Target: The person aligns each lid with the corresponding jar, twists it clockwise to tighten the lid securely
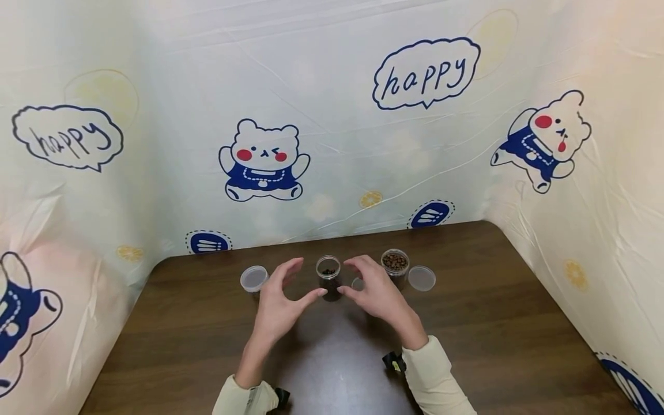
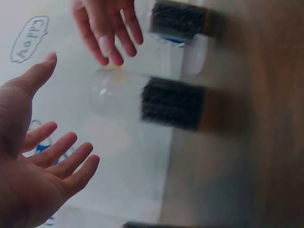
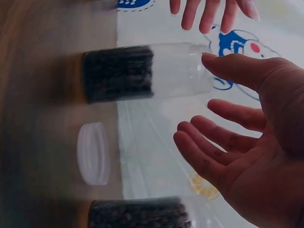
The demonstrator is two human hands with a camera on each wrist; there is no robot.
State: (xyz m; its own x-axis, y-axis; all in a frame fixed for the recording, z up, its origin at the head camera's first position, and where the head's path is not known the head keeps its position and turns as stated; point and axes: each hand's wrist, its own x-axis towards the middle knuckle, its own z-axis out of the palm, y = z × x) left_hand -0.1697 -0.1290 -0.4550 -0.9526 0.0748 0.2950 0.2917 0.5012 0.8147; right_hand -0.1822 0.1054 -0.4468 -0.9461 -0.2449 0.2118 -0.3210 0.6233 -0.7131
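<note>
A clear open jar stands upright at mid-table, about half full of dark beans. My left hand is held to its left and my right hand to its right, fingers spread and slightly bent. In the left wrist view, a gap shows between the left hand and the jar. The right wrist view has the right thumb close to the rim of the jar; whether it touches is unclear. Neither hand holds anything.
Right of the right hand stands another open jar of brown beans, beside a flat translucent lid. A second lid is partly hidden by the right hand. Left of the left hand is a lidded jar. Printed curtains border the table.
</note>
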